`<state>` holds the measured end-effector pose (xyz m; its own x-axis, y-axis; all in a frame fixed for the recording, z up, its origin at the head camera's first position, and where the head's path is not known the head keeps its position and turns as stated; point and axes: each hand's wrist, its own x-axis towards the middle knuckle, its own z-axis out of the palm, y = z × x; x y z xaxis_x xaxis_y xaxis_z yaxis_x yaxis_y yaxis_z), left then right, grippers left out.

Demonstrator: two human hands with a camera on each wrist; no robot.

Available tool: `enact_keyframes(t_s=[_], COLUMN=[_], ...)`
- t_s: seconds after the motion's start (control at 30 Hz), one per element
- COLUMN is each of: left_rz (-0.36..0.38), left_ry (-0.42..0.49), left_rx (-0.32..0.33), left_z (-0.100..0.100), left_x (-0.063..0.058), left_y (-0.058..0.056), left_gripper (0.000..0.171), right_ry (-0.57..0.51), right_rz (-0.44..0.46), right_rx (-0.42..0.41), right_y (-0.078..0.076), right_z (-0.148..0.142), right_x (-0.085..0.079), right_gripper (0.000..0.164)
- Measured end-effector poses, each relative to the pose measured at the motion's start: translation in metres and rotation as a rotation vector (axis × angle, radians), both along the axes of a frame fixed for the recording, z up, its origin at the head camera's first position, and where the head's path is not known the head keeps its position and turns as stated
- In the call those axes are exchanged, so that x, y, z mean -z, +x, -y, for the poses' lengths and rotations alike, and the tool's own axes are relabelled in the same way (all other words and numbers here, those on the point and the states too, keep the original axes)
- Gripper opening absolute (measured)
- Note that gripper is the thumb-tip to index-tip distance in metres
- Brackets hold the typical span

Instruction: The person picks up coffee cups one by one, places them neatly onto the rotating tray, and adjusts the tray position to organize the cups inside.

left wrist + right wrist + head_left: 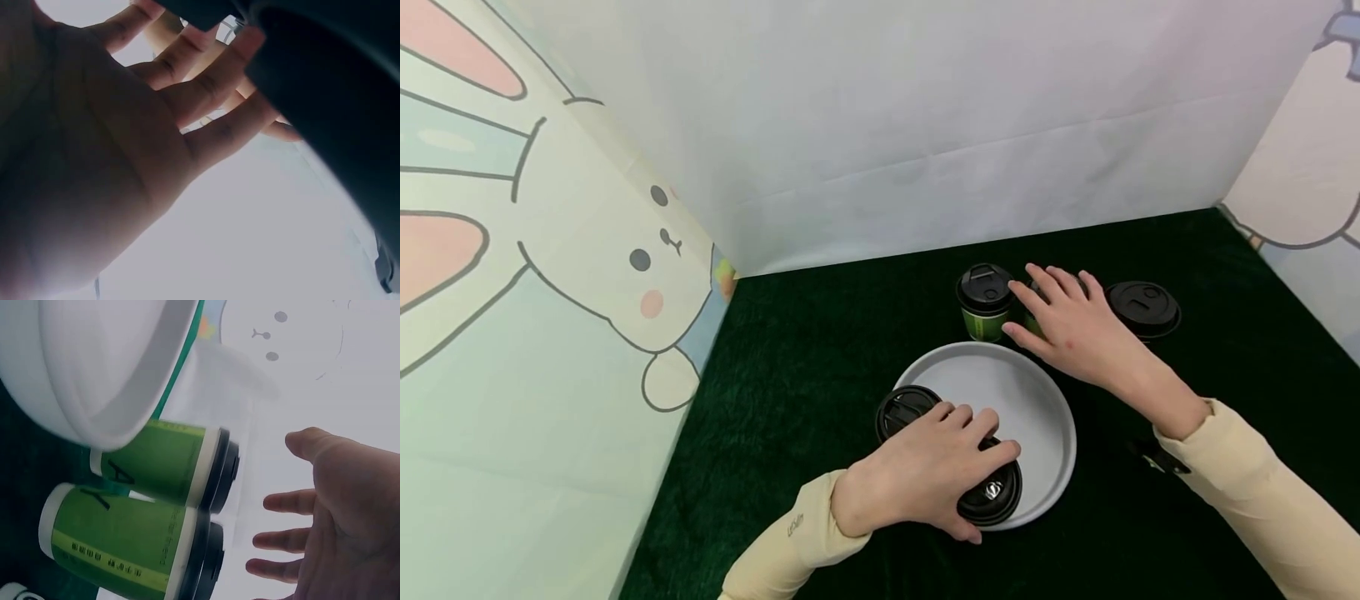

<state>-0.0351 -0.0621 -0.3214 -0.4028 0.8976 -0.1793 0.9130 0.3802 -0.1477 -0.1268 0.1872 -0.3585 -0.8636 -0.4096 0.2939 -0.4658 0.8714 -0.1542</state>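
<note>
My left hand (925, 467) reaches over the near left side of a round white tray (1052, 450), thumb and fingers round the black lid of a takeaway coffee cup (996, 497). A second black-lidded cup (904, 407) stands beyond its knuckles; both cup bodies are hidden in the head view. Behind the tray, my right hand (1078, 337) hovers with fingers spread. It partly covers a green coffee cup (1034, 323). In the right wrist view that hand's fingers (284, 539) are apart from two green cups (119, 540) with black lids.
Left of the right hand stands a green cup (986, 302) with a black lid. To the hand's right is another black lid (1144, 308). Dark green cloth (797, 358) covers the table, and pale walls (955, 125) with cartoon prints rise around it.
</note>
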Motion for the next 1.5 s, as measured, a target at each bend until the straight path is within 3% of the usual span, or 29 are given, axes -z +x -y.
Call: enact_keyframes(t_s=[0.33,0.53,0.77,0.93,1.27,1.5], left_rz=[-0.001,-0.022,-0.061,-0.074,0.126,0.302], left_ry=[0.005,0.029,0.035,0.067,0.073,0.119], left_rx=[0.01,0.031,0.059,0.09,0.044,-0.004], left_z=[0.002,0.002,0.003,0.004,0.003,0.008], left_x=[0.001,0.002,0.003,0.003,-0.007,-0.026], left_y=[0.0,0.0,-0.001,-0.002,-0.015,-0.036], left_gripper=[0.096,0.096,0.1,0.101,0.09,0.074], right_ry=[-0.008,0.0,-0.01,-0.013,-0.018,-0.017], right_rz=[0.065,0.04,0.11,0.094,0.051,0.142], right_rx=[-0.062,-0.096,-0.113,-0.127,-0.144,-0.175], right_y=[0.021,0.026,0.032,0.034,0.041,0.05], right_z=[0.01,0.012,0.014,0.014,0.012,0.011], right_x=[0.009,0.015,0.021,0.028,0.037,0.045], right_gripper=[0.062,0.061,0.059,0.057,0.058,0.056])
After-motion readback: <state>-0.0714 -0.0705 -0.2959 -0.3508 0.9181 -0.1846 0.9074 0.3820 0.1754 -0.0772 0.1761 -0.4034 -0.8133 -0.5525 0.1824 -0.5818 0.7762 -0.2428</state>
